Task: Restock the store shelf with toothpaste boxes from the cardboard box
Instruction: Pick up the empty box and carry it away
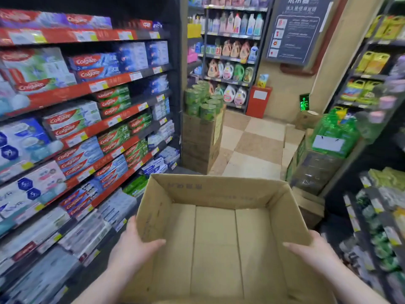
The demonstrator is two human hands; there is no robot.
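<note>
We hold a big cardboard box [219, 227] in front of us with both hands. Our left hand [133, 246] grips the left wall of the box, with the thumb inside and the fingers wrapped around the outside. Our right hand [311, 249] grips the right wall the same way, thumb inside. The box is open on top. We can see its brown bottom, and no toothpaste lies on the part we can see.

The store shelf [92, 88] stands on our left, close to the box. It has many rows with red strips and small price tags along the front. The rows are packed with toothpaste boxes [87, 66], red and blue and green ones, stacked flat on each other. Lower down the boxes look white and blurry, so we cannot read them.

Ahead of us the floor [252, 145] has light and tan squares. A stack of brown cartons [201, 141] stands at the end of the shelf, with green packs [202, 102] piled on top. Farther back is another shelf with big bottles [232, 49] in pink, blue, green and white. A dark sign [295, 29] hangs on the wall. On our right is a dark rack [372, 84] with yellow and green packs.
</note>
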